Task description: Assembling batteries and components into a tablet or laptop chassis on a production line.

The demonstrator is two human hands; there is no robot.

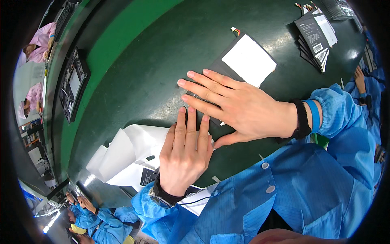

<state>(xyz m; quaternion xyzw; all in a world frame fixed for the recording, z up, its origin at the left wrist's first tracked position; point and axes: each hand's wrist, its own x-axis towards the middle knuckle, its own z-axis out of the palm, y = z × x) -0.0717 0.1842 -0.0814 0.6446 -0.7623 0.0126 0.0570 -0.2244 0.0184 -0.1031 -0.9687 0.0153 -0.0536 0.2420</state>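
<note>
A flat dark battery pack (pixel 219 62) lies on the dark green table in front of me, a white rectangle on its upper face and a short coloured cable with a white plug at its far end. My right hand (pixel 248 106) rests flat across its near part, fingers spread and pointing left. Beside it, my left hand (pixel 185 148) lies palm down with fingers stretched out, its fingertips at the pack's near left edge. Under and left of that hand are loose white sheets (pixel 120 156), one bearing a dark printed label. What lies beneath my palms is hidden.
At the far right sits a fanned stack of similar dark packs (pixel 313 38), with a clear tray (pixel 338 9) behind it. An open device (pixel 75 85) stands on the left beyond a green strip. Co-workers in pink and blue are at the left, lower left and right edges.
</note>
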